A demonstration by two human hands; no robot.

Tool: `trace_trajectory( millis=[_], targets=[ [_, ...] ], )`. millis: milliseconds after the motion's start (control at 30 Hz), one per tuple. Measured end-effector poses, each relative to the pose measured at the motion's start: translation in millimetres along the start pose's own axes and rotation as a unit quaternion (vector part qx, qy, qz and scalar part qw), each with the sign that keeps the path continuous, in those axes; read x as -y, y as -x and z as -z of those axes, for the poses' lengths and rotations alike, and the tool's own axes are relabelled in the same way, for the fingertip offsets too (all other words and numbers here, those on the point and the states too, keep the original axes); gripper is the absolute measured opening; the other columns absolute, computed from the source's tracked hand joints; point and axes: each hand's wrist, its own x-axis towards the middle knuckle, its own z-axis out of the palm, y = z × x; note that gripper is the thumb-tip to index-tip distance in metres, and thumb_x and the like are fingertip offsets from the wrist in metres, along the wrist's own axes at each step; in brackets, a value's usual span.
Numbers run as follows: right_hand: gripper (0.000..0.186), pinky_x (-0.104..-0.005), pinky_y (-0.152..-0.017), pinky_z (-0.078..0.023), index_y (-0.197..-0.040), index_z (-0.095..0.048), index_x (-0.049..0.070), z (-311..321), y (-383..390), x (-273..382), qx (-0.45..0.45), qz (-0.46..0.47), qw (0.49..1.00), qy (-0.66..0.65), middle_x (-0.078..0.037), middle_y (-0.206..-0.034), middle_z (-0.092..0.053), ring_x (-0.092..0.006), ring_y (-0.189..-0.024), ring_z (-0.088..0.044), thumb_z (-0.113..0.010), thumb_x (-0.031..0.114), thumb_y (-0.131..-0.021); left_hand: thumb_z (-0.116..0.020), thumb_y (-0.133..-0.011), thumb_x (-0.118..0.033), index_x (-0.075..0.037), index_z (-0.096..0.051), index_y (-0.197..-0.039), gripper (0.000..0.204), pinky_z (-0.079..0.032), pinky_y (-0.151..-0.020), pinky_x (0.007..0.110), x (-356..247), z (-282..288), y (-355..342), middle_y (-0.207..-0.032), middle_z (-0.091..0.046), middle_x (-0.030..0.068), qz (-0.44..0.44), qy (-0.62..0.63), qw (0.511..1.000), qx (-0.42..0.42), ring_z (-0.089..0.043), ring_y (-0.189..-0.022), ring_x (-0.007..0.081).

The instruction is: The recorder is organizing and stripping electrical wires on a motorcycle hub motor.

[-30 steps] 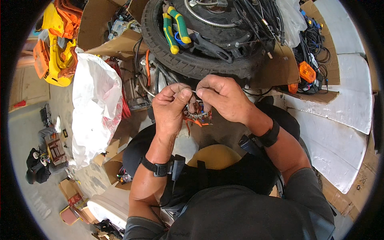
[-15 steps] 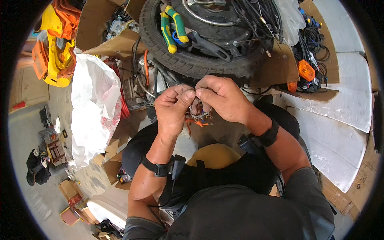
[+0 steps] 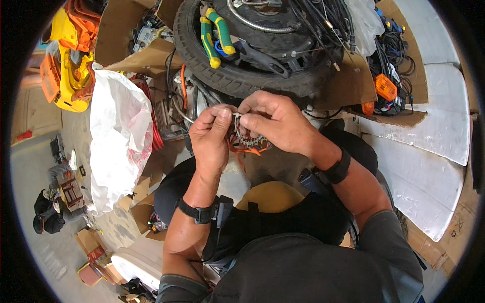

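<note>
Our left hand [image 3: 211, 139] and right hand [image 3: 275, 121] meet below the tyre [image 3: 237, 76]; both sets of fingers pinch a small toothed part [image 3: 247, 139] with orange wires [image 3: 242, 150], held above our lap.

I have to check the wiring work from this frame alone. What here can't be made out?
Head view:
- Small pale part: pinched between left hand and right hand, mostly covered by fingertips.
- Orange wires: ends hidden under the hands.
- Tyre: top cut off by the picture edge.
</note>
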Motion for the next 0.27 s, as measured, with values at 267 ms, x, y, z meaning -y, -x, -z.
trace_trajectory(
  millis=[267],
  targets=[
    [0.020, -0.0220, -0.062, -0.046, -0.105, -0.060, 0.001, 2.5, 0.7, -4.9, 0.022, 0.002, 1.000, 0.020, -0.001, -0.073, -0.063, -0.0035, -0.070, -0.055, -0.068, 0.011, -0.089, -0.066, -0.092, -0.010, -0.004, -0.063, -0.098, 0.009, -0.040, -0.052, 0.019, 2.1, 6.0, 1.1, -0.082, -0.065, 0.0018, -0.022, -0.046, 0.997, 0.053, -0.052, -0.062, 0.0049]
  ],
)
